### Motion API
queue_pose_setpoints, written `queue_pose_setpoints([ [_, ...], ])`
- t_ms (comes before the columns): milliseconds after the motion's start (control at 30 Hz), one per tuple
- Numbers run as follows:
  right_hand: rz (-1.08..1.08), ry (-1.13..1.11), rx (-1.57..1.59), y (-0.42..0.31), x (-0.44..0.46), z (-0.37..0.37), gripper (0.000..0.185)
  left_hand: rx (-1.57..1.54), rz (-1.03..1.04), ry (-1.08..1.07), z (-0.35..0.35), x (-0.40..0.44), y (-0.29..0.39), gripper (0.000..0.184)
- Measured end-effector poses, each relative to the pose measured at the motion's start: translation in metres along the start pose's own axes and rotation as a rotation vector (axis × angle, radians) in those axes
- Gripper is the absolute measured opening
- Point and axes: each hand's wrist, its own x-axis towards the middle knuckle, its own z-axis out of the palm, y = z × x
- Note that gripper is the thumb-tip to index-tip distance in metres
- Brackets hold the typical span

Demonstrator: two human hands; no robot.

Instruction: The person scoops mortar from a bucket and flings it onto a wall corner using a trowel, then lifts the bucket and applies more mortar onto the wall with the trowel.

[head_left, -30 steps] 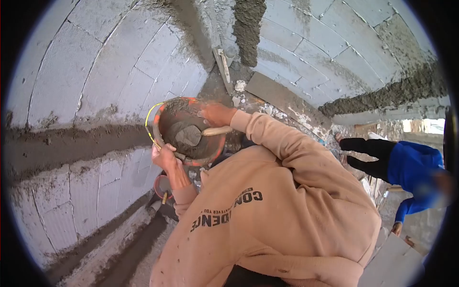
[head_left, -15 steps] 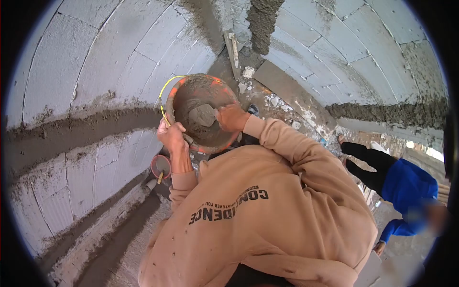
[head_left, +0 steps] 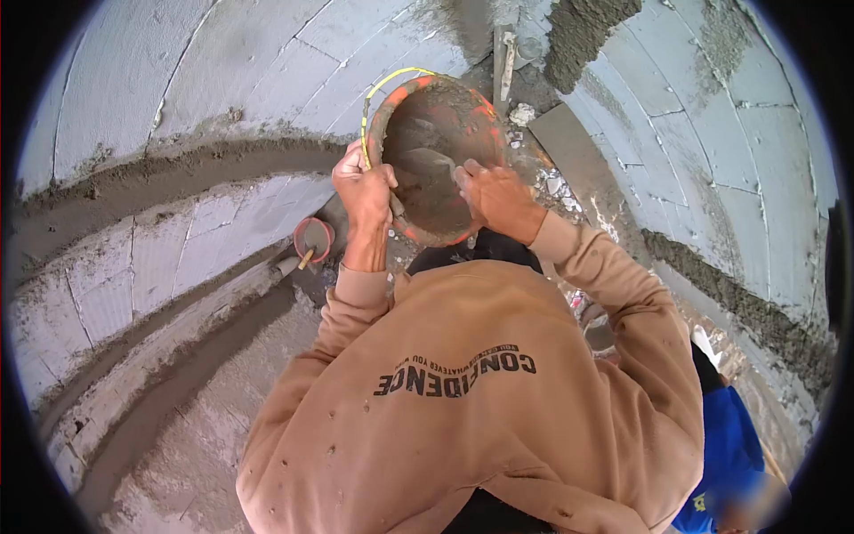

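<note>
An orange bucket (head_left: 455, 120) caked with grey mortar is tipped so that its mouth faces me, high in the middle of the view. My left hand (head_left: 363, 194) is closed at its left rim, beside the yellow hoop handle (head_left: 366, 116). A mortar-coated stub (head_left: 397, 205) juts from under those fingers; what it is I cannot tell. My right hand (head_left: 500, 200) grips a trowel, its grip hidden by the fingers. The trowel's grey blade (head_left: 429, 159) is inside the bucket over the mortar.
A small pink bucket (head_left: 298, 238) with a wooden-handled tool (head_left: 305, 259) stands at left. Block walls (head_left: 267, 89) with mortar bands curve around me. A board (head_left: 569, 142) and rubble (head_left: 556, 185) lie on the right. A person in blue (head_left: 729, 445) is at lower right.
The bucket appears farther up and right in the view, its mouth tipped more toward me. Both hands went with it, and the trowel blade has turned edgewise. The person in blue appears lower.
</note>
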Motion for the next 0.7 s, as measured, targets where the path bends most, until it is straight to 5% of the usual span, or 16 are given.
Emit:
queue_pose_setpoints([
  [100, 0.209, 0.185, -0.191, 0.044, 0.006, 0.037, 0.036, 0.081, 0.093, -0.033, 0.014, 0.0, -0.008, 0.043],
  [200, 0.004, 0.066, -0.088, 0.041, 0.002, 0.055, 0.032, 0.156, 0.241, -0.08, 0.021, 0.006, -0.025, 0.039],
  [400, 0.055, 0.019, 0.13, 0.047, -0.003, 0.021, 0.028, 0.077, 0.195, 0.031, 0.014, -0.006, -0.018, 0.039],
  [500, 0.057, -0.153, -0.176, 0.06, 0.001, 0.02, 0.027, 0.002, 0.181, 0.056, 0.013, -0.011, -0.013, 0.038],
  [600, 0.166, 0.073, -0.34, 0.04, 0.002, -0.028, 0.023, -0.004, 0.158, 0.009, 0.005, -0.014, -0.009, 0.037],
  [700, 0.144, -0.181, -0.395, 0.03, 0.006, -0.023, 0.03, 0.007, 0.31, -0.039, 0.008, -0.018, -0.005, 0.024],
])
